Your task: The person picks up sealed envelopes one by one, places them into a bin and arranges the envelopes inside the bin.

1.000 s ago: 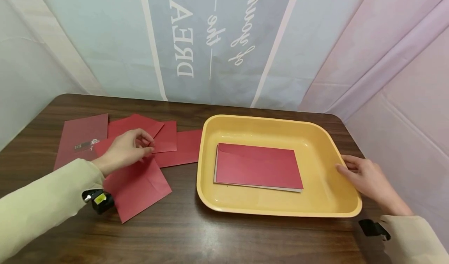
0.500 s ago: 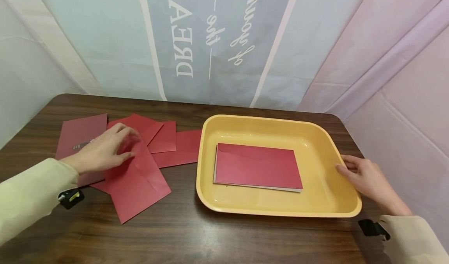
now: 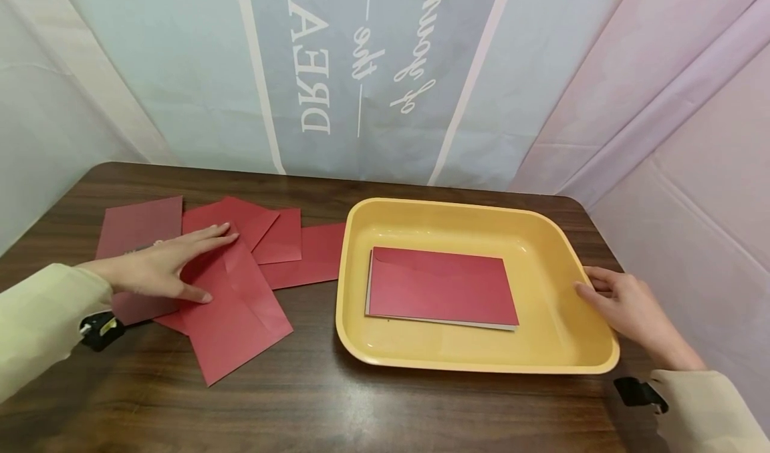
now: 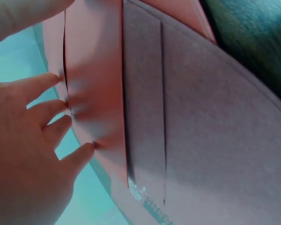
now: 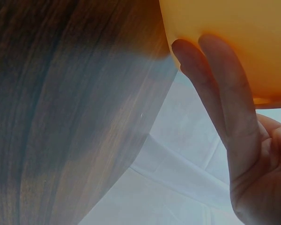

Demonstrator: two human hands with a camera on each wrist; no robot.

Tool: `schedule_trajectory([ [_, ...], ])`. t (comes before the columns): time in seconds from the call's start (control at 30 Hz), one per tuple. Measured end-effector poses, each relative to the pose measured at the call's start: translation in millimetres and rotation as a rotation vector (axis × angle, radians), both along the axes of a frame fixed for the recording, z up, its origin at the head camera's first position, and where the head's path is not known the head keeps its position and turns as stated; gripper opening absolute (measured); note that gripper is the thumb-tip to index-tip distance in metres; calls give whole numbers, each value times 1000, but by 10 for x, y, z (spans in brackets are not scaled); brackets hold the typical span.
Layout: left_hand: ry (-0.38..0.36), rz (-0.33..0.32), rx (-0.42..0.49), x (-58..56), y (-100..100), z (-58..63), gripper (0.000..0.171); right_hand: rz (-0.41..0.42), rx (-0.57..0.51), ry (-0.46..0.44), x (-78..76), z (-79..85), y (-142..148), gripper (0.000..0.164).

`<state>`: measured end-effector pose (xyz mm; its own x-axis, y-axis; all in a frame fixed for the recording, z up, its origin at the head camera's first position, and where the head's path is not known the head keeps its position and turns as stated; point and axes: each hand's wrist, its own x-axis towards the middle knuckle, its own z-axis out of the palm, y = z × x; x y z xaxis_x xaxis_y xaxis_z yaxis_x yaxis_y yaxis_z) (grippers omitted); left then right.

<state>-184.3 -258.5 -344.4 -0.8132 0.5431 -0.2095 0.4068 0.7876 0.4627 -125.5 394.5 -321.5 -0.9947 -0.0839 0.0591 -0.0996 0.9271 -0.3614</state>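
Note:
My left hand (image 3: 159, 264) lies with spread, fairly straight fingers on a loose pile of red envelopes. Its thumb and fingertips touch the top red envelope (image 3: 240, 319), which lies slanted. Left of that, a darker maroon envelope (image 3: 144, 222) with small printing is partly under the hand; in the left wrist view the fingertips (image 4: 86, 149) touch the red paper. On the right, my right hand (image 3: 628, 306) holds the side wall of a yellow plastic tray (image 3: 556, 292), thumb inside and fingers outside. Inside the tray rests a small stack of red envelopes (image 3: 442, 286), with a pale edge showing underneath.
More red envelopes (image 3: 285, 239) overlap behind the left hand, and one red envelope (image 3: 315, 256) reaches the tray's left side. A dark wood table (image 3: 361, 413) carries everything. Behind it hangs a printed cloth (image 3: 373, 105).
My left hand has moved left from the pile's right part, and its curled fingers have straightened and come down on the envelopes. The right hand and tray have stayed put.

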Motion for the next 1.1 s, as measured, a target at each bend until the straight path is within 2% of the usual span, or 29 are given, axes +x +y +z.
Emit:
schedule_trajectory([
  [0.17,-1,6,21,12,-15,-39,95,-1,-7,6,0,-3,4,40],
  [0.33,48,27,8,38,-4,-78,94,4,-9,19,-1,-4,8,39],
  [0.7,197,135,-315,229,207,-159,96,2,-9,14,-9,-9,10,40],
  [0.93,293,171,-430,327,388,-148,90,6,-16,16,-6,-22,8,40],
  [1.1,330,229,-481,384,513,-155,90,5,-18,15,-11,-24,8,41],
])
